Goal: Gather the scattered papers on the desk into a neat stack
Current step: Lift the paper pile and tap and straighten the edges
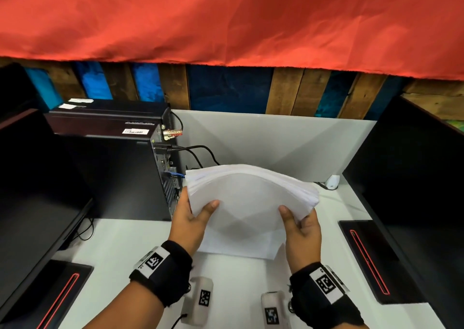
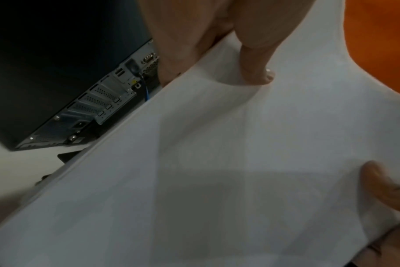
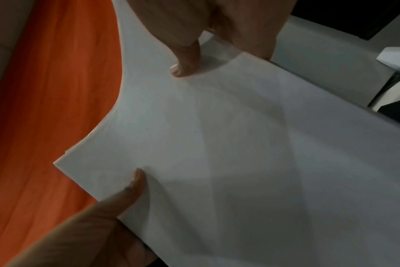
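A thick stack of white papers (image 1: 248,195) is held upright on its lower edge over the white desk (image 1: 130,243), bowed so its top curves. My left hand (image 1: 193,215) grips its left side, thumb on the front face. My right hand (image 1: 298,220) grips the right side the same way. In the left wrist view the stack (image 2: 217,162) fills the frame with my thumb pressed on it. In the right wrist view the stack (image 3: 217,144) shows slightly uneven edges at its far corner. My other fingers are hidden behind the sheets.
A black computer tower (image 1: 118,173) with cables stands just left of the stack. Black monitors (image 1: 32,185) flank both sides, the right one (image 1: 421,178) close by. A small white device (image 1: 332,181) sits at the back right. Red cloth (image 1: 226,19) hangs above.
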A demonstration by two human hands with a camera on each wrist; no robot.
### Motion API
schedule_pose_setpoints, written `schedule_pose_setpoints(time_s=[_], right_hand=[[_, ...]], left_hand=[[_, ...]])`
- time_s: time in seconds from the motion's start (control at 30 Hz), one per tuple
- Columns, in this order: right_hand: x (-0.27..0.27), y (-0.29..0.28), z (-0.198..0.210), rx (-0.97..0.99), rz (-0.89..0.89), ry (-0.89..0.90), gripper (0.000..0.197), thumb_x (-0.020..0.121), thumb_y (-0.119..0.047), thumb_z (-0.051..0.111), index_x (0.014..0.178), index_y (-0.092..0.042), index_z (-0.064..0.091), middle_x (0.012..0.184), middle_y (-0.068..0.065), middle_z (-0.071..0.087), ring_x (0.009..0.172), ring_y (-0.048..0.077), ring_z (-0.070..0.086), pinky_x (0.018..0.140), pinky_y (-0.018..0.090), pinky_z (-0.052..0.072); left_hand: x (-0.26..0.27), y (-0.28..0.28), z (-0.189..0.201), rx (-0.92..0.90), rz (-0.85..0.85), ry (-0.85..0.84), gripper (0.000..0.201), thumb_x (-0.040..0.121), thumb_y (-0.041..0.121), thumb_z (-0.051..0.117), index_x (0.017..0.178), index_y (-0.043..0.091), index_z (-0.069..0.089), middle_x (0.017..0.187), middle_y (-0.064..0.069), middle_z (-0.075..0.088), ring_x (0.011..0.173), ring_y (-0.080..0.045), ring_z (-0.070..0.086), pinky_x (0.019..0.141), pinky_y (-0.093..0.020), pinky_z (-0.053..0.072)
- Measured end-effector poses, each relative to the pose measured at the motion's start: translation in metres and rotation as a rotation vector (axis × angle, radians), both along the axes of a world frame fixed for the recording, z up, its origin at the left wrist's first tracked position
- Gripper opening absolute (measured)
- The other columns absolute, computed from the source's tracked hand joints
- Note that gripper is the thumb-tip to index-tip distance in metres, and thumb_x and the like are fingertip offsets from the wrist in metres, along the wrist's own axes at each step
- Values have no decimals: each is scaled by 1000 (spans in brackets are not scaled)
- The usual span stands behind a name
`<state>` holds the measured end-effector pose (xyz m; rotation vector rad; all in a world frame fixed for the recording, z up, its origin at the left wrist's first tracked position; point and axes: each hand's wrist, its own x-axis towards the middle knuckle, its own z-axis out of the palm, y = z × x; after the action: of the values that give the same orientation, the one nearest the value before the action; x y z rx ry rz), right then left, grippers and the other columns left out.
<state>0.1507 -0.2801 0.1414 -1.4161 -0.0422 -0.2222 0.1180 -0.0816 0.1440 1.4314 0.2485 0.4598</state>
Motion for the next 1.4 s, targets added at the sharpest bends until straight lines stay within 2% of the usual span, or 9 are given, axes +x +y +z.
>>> schedule_pose_setpoints(time_s=[0.13,0.27,0.37,0.53,0.73,1.03,1.2,1.27,1.4], right_hand=[[-5,9,1,-68,13,-52,42,87,-13,64,115,-37,46,112,-12,63,100,-5,61,83,10,47],[-9,17,9,-139,-122,-258,68,89,-7,60,130,-53,30,126,0,49,119,10,50,99,14,40],[-11,18,13,-407,-212,-479,58,93,-5,53,133,-44,40,133,8,38,125,4,40,105,11,32],[-8,16,11,-504,-171,-422,33,96,-29,43,120,-49,53,135,0,31,122,9,40,100,7,31],[-8,12,11,-543,-133,-405,34,89,-39,50,122,-44,53,136,-1,32,130,6,37,104,10,32],[-7,13,12,-481,-120,-408,36,93,-5,50,111,-35,57,109,3,49,104,-9,50,88,-1,33],[-2,11,17,-383,-121,-398,64,87,16,50,101,-47,57,98,3,54,94,-2,55,82,6,41],[1,7,19,-319,-125,-361,65,87,14,52,101,-49,57,103,5,58,101,-3,55,88,7,41],[1,-5,22,-112,-19,-226,68,84,8,62,123,-45,46,126,-17,51,123,15,48,109,43,39]], left_hand=[[-1,-5,9,-21,64,-21,51,71,38,79,113,27,52,109,1,68,101,-13,67,80,-24,55],[2,-12,30,-40,151,-82,45,71,54,68,101,24,55,98,2,66,94,-17,65,82,-36,54],[9,-15,42,-58,270,-85,23,87,36,63,94,16,59,89,9,63,85,-3,60,80,-28,47],[14,-10,44,-59,310,-77,13,86,21,63,95,14,59,96,-1,64,96,-15,60,95,-38,47],[9,-11,43,-55,246,-104,24,88,13,62,111,16,53,91,14,60,83,-4,60,78,-26,52],[13,-7,39,-59,248,-117,16,89,12,59,105,14,58,85,18,65,83,5,60,83,-28,45],[10,-2,38,-41,94,-151,49,69,40,73,110,21,55,101,12,63,99,-7,61,88,-26,51],[9,4,31,19,-1,-120,69,59,23,88,117,19,50,105,6,61,98,-7,63,83,-24,53],[10,21,9,60,-165,93,63,55,-4,84,111,13,60,103,0,72,97,-8,68,83,-24,56]])
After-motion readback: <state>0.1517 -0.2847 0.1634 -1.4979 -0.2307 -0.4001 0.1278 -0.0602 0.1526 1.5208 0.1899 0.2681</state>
